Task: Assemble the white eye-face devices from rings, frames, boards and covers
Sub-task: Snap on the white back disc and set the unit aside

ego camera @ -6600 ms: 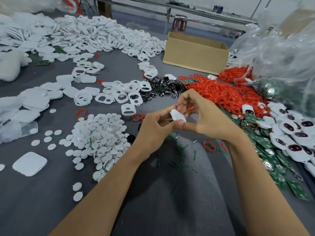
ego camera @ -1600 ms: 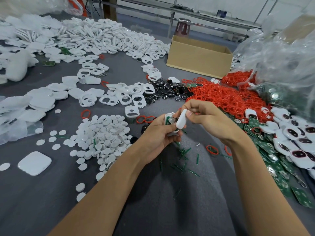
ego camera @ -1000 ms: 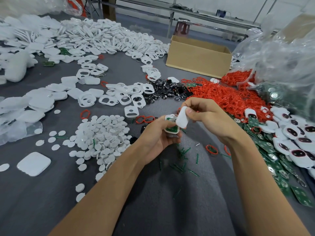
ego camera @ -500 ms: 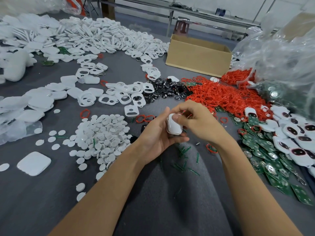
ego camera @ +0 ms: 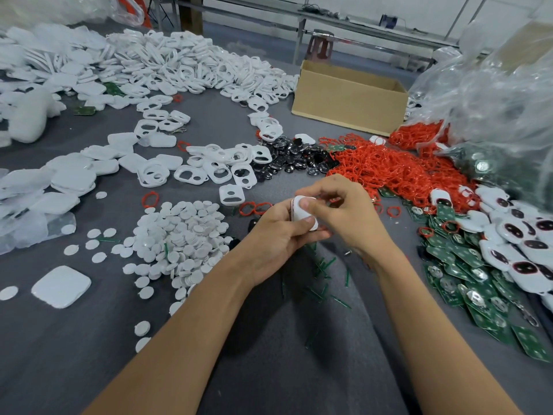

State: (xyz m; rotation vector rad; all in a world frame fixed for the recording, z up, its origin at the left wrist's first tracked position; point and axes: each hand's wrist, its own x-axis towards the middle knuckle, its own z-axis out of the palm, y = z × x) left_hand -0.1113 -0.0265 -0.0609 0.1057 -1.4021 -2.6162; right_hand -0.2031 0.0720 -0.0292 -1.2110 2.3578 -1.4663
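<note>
Hands meet above the grey table (ego camera: 89, 354): left hand (ego camera: 278, 238) curls its fingers round a white device (ego camera: 303, 215), right hand (ego camera: 344, 211) pinches its top edge, thumb pressing the cover, between discs (ego camera: 179, 235) and boards (ego camera: 466, 280)

Bright, even overhead light; soft shadows under the forearms; wide-angle bending at edges, corners slightly soft

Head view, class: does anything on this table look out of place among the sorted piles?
Yes: a stray green board lies among the white parts at far left, away from the board pile at right.
</note>
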